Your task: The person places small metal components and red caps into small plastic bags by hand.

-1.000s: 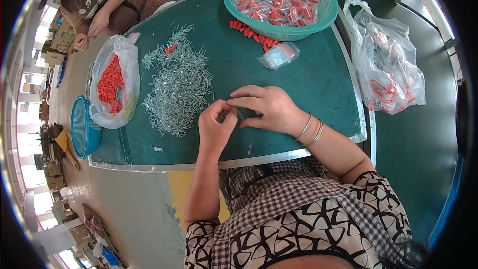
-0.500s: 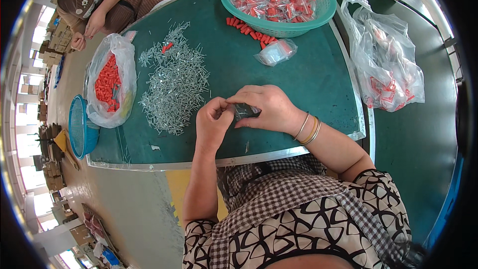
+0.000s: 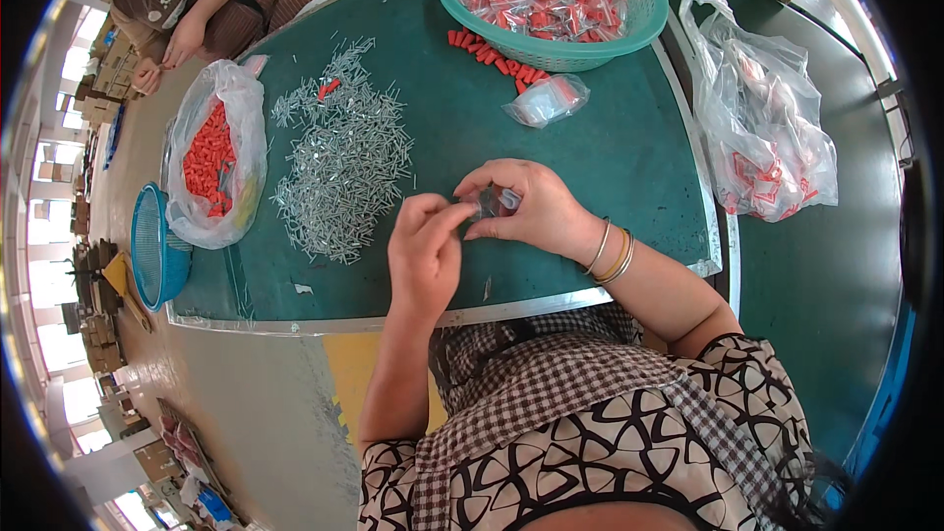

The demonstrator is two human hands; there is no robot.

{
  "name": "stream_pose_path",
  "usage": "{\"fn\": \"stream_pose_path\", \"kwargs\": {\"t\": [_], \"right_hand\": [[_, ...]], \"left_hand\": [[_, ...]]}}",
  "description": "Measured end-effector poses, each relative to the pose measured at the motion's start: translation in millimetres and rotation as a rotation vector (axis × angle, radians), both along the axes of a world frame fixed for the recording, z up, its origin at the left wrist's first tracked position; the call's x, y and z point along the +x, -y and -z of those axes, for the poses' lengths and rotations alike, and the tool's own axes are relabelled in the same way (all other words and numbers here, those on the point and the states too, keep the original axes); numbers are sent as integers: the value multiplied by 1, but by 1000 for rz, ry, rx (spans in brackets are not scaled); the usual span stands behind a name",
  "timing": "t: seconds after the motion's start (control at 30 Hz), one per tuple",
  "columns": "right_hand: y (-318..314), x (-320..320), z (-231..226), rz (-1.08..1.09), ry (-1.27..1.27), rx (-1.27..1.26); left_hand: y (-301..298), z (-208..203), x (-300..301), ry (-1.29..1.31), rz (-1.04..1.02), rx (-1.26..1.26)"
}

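Note:
My right hand (image 3: 536, 205) curls around a small clear plastic bag (image 3: 489, 205), gripping it between thumb and fingers above the green tabletop. From the left, my left hand (image 3: 425, 251) meets the bag with its fingers bent and the forefinger stretched to the bag's near edge. Its fingertips seem closed on that edge, though the thumb's contact is partly hidden. A whitish bit shows inside the right hand's grip, too small to name. Left of both hands spreads a heap of metal screws or pins (image 3: 344, 172), with a few red plastic plugs (image 3: 328, 89) on it.
A large plastic bag of red plugs (image 3: 208, 162) stands at the left edge, beside a blue basket (image 3: 162, 256). At the back, a green basket (image 3: 649, 25) holds filled packets, near loose plugs and a packet stack (image 3: 547, 101). A white bag (image 3: 767, 128) lies right. A co-worker (image 3: 202, 0) sits far left.
My left fingers have shifted from a bent pinch to a straighter reach at the bag. The right hand has tilted slightly, and more of the bag shows between the hands.

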State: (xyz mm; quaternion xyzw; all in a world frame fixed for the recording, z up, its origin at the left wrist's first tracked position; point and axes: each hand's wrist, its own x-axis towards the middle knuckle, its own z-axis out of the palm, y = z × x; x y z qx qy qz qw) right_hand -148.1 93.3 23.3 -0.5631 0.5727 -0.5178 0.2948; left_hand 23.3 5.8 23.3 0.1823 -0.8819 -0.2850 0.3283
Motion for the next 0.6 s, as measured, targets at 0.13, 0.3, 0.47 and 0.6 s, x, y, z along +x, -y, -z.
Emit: {"fn": "stream_pose_path", "kwargs": {"t": [0.13, 0.3, 0.47, 0.6], "right_hand": [[2, 0, 4, -8, 61, 78], [0, 3, 4, -31, 150, 120], [-4, 0, 6, -135, 207, 185], [-4, -1, 1, -147, 255, 200]], "left_hand": [[-1, -3, -6, 133, -19, 24], [8, -1, -3, 51, 40, -65], [4, -4, -1, 7, 103, -71], [3, 0, 0, -2, 103, -25]]}}
